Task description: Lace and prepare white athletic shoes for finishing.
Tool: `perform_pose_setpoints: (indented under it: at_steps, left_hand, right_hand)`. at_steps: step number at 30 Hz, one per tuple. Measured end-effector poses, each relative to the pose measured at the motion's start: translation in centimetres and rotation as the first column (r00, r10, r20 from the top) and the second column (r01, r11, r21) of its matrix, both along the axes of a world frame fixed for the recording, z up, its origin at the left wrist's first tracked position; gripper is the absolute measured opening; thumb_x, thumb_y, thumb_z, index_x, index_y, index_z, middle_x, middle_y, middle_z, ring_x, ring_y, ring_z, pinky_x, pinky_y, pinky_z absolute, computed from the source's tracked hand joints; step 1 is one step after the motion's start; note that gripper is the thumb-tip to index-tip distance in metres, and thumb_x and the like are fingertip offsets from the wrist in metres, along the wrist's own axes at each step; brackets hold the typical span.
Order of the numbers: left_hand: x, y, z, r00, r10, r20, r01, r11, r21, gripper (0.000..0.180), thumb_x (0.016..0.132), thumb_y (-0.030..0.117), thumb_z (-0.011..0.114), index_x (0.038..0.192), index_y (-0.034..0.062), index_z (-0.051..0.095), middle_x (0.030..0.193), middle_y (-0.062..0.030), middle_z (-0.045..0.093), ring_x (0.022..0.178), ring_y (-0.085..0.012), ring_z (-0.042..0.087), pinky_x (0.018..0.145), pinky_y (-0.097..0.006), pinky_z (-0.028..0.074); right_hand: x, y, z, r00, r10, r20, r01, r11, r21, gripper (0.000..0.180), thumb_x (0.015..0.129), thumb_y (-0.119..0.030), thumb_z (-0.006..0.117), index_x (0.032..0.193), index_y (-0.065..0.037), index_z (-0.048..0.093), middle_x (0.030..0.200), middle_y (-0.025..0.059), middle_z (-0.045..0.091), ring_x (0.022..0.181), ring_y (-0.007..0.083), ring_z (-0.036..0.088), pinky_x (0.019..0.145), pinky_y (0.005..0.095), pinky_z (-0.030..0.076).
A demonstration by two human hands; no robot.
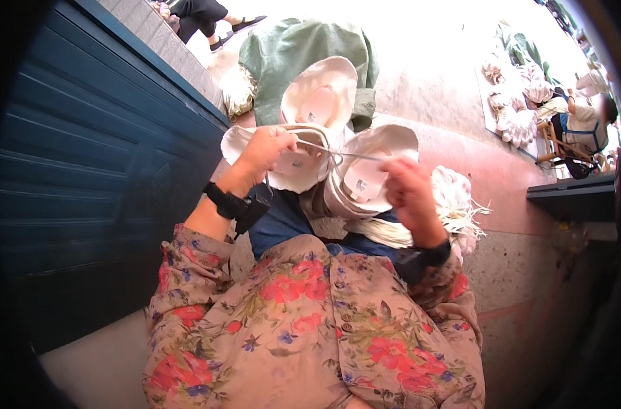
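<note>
A thin greyish lace [356,155] runs taut between my two hands, with a small loop near its middle. My left hand [269,148] is closed on one end, over a cream-white cupped piece [298,170] that looks like a shoe upper. The other end is pinched in my right hand [411,194], which is slightly blurred. Beneath the right hand rests a stack of similar cream-white uppers [371,178], the top one showing a small printed label. Another upper [317,102] lies farther off, also with a label inside.
A green cloth [276,61] covers something ahead. Blue panelling [106,143] stands along my left. Bundles of pale laces [453,204] lie to the right. Farther right, a seated person [590,123] is near piles of white pieces [511,112]. Another person's legs [205,20] show at the top left.
</note>
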State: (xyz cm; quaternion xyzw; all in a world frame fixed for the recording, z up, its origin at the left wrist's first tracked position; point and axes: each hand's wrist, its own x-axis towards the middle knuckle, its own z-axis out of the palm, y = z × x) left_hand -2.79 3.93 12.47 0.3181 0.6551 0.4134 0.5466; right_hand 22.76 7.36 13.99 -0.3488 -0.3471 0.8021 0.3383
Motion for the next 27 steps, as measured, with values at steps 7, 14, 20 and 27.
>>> perform_pose_setpoints:
  at_steps: [7,14,20,27]
  left_hand:
    - [-1.5,-0.3,-0.4,0.998,-0.061,0.013,0.061,0.998,-0.018,0.016,0.077,0.017,0.055,0.066,0.0065,0.053,0.05,0.0078,0.036,0.039,-0.001,0.029,0.034,-0.017,0.019]
    - [2.0,0.9,0.5,0.938,-0.229,-0.262,0.304,0.904,0.301,0.017,0.08,0.018,0.054,0.085,0.0018,0.057,0.07,-0.0028,0.056,0.064,-0.0099,0.053,0.058,-0.024,0.042]
    - [4.7,2.1,1.1,0.689,-0.242,-0.684,0.626,0.675,0.391,0.024,0.083,0.022,0.051,0.089,0.0,0.057,0.068,-0.0154,0.057,0.065,-0.0283,0.056,0.06,-0.034,0.043]
    - [5.2,1.9,2.8,0.827,-0.305,-0.473,0.496,0.792,0.357,0.028,0.088,0.021,0.046,0.074,-0.0024,0.055,0.062,-0.0071,0.052,0.061,-0.0113,0.046,0.057,-0.026,0.038]
  right_hand:
    - [9.7,-1.3,11.9,0.789,-0.047,-0.613,0.372,0.831,0.415,0.014,0.087,-0.009,0.043,0.074,-0.005,0.038,0.046,-0.0075,0.019,0.035,0.0011,0.014,0.031,0.0194,0.01]
    - [7.1,-0.4,12.8,0.858,0.017,-0.513,0.243,0.867,0.435,0.015,0.088,-0.012,0.041,0.077,-0.001,0.038,0.046,-0.0069,0.021,0.035,0.002,0.014,0.031,0.02,0.012]
    - [3.4,1.4,12.6,0.835,0.23,-0.499,0.044,0.877,0.479,0.02,0.09,-0.019,0.037,0.083,-0.001,0.044,0.047,-0.0049,0.023,0.04,0.005,0.023,0.039,0.0213,0.022]
    - [-0.2,7.5,-5.3,0.897,-0.012,-0.442,0.038,0.998,0.051,0.02,0.088,-0.025,0.042,0.094,-0.008,0.051,0.087,0.0035,0.056,0.088,0.0178,0.051,0.08,0.0319,0.038]
